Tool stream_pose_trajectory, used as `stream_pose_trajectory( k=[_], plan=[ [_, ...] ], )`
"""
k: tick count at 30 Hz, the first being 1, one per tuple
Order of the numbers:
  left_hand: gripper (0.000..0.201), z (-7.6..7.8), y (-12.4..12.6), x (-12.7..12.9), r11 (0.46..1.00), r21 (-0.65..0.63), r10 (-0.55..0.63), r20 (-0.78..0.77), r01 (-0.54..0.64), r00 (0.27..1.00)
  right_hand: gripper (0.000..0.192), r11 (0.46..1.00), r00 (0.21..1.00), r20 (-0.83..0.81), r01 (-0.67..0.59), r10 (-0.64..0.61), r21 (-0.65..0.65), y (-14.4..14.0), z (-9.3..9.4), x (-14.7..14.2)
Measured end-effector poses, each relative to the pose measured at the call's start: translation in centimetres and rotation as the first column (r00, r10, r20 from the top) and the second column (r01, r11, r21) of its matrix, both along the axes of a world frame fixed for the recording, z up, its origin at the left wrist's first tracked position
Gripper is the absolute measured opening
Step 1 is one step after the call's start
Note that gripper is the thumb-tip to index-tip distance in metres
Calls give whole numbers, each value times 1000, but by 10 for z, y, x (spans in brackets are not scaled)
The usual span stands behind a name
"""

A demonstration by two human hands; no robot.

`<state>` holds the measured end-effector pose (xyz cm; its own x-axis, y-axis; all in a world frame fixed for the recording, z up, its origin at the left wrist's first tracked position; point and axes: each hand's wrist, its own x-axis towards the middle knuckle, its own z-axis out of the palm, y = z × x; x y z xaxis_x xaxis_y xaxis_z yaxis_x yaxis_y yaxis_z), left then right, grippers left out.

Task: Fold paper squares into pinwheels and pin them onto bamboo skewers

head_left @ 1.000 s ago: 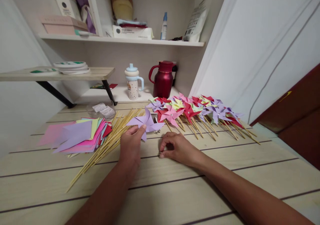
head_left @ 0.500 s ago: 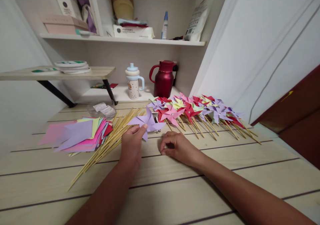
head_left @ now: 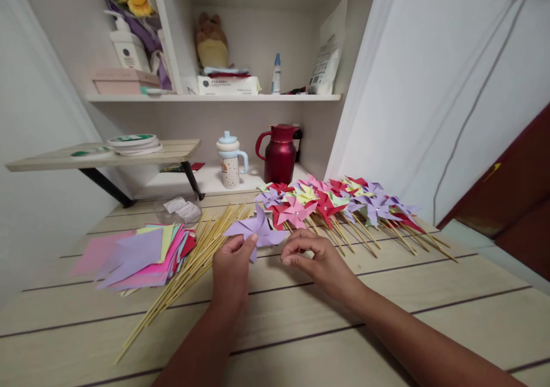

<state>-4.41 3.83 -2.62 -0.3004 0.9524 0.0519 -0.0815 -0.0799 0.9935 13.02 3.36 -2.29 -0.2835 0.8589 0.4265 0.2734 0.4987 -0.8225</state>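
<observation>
Between thumb and fingers, my left hand (head_left: 233,264) pinches a lilac paper pinwheel (head_left: 258,229) that has no stick on it. My right hand (head_left: 311,255) is just to the right of it, thumb and forefinger pressed together around something tiny at their tips, too small to name. Left of my left hand lies a bundle of thin wooden sticks (head_left: 180,281). Beyond that is a fanned stack of coloured paper sheets (head_left: 140,255), a lilac one on top. Several pinwheels on sticks (head_left: 326,206) lie in rows behind my right hand, in pink, red, lilac and yellow.
At the back stand a red thermos jug (head_left: 280,156) and a pale blue-lidded cup (head_left: 230,166). A small raised shelf (head_left: 176,149) with white discs (head_left: 135,145) stands at the left. A clear container (head_left: 177,210) sits behind the sticks.
My right hand has lifted slightly off the tabletop, its fingertips now pinched and near the pinwheel. My left hand still holds the pinwheel. The whole view has tilted upward.
</observation>
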Motion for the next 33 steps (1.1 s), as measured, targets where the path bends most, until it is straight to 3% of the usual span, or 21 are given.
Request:
stream_pose_trajectory(
  k=[5, 11, 16, 23, 33],
  plan=[
    [19, 5, -5, 5, 999, 44, 36, -122, -31, 992, 5, 997, 991, -111, 73, -69, 34, 4, 2, 5],
    [10, 5, -10, 13, 947, 304, 206, -316, -106, 926, 5, 992, 979, -182, 109, -96, 59, 1, 5, 6],
    [7, 6, -17, 18, 905, 422, 225, -365, -55, 903, 4, 996, 982, -167, 89, -85, 16, -2, 6, 4],
    [6, 6, -17, 18, 896, 440, 260, -401, -65, 878, 7, 999, 983, -177, 45, -44, 0, -3, 11, 2],
    [5, 11, -23, 22, 916, 399, 215, -410, -38, 886, 9, 997, 981, -183, 64, -57, 32, -2, 13, 1]
  ],
)
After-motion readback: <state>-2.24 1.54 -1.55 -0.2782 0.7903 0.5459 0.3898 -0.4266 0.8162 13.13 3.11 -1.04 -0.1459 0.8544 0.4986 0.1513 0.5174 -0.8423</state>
